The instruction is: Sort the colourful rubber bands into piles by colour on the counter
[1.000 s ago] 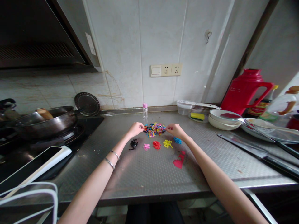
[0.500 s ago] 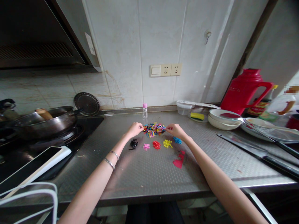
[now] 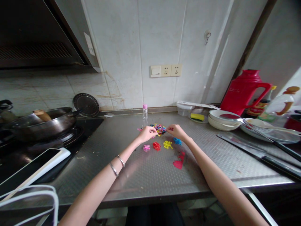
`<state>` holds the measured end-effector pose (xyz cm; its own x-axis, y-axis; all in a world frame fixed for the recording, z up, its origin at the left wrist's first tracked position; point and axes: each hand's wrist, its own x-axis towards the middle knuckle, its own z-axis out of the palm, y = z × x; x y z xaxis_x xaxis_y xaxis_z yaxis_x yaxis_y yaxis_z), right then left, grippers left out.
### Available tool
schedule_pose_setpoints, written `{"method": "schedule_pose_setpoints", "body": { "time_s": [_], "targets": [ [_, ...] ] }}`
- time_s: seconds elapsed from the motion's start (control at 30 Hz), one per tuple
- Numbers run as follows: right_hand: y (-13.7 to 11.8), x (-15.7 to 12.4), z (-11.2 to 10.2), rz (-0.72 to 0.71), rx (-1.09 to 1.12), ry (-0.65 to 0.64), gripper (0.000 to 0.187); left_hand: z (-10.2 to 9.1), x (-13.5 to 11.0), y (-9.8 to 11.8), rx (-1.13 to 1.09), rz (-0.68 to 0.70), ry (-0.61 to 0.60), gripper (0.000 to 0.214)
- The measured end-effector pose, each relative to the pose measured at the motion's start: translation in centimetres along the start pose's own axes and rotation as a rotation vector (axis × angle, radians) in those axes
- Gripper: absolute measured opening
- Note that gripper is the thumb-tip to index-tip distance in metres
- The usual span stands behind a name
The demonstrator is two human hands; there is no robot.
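A mixed heap of small coloured rubber bands lies mid-counter, partly covered by my left hand. That hand is closed in a pinch at the heap's near side, with a bit of yellow band at its fingertips. My right hand pinches at the heap's right edge; what its fingers hold is too small to make out. In a row nearer me lie sorted piles of bands: pink, red, yellow and blue. My left forearm hides most of the black pile.
Behind the heap stands a small pink-capped bottle. A torn red piece lies near my right forearm. To the right are bowls, a knife and a red thermos. A pan and a phone are left.
My left hand has moved right from the heap's left end across its front, and its forearm now covers the black pile. The right hand has barely moved.
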<state>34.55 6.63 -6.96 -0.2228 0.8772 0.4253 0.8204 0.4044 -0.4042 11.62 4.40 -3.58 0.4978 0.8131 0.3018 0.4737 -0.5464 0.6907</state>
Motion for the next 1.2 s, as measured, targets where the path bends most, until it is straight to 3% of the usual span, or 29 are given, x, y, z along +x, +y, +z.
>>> {"method": "schedule_pose_setpoints", "body": {
  "time_s": [0.13, 0.27, 0.53, 0.77, 1.0, 1.1, 1.2],
  "targets": [
    [0.0, 0.0, 0.0, 0.005, 0.003, -0.003, 0.026, 2.1, -0.8, 1.8, 0.085, 0.080, -0.061, 0.023],
    [-0.1, 0.0, -0.1, 0.017, 0.004, -0.006, 0.026, 3.3, -1.3, 2.3, 0.164, 0.063, -0.107, 0.023],
    [-0.6, 0.0, -0.4, 0.035, -0.012, -0.019, 0.027, 4.2, -1.5, 2.3, 0.183, 0.055, -0.096, 0.033],
    [-0.7, -0.5, -0.9, 0.114, -0.143, -0.086, 0.022, 1.8, -0.1, 0.3, 0.066, 0.015, 0.060, 0.031],
    [-0.2, -0.7, -0.5, 0.102, -0.220, -0.112, 0.031, -2.2, 0.9, -2.7, -0.237, -0.277, 0.250, 0.022],
    [-0.2, -0.6, -0.1, 0.054, -0.230, -0.116, 0.034, -3.4, 0.7, -3.4, -0.366, -0.388, 0.250, 0.025],
    [-0.4, -0.7, 0.2, 0.009, -0.254, -0.123, 0.032, -4.1, 0.4, -3.8, -0.458, -0.412, 0.251, 0.024]
  ]
}}
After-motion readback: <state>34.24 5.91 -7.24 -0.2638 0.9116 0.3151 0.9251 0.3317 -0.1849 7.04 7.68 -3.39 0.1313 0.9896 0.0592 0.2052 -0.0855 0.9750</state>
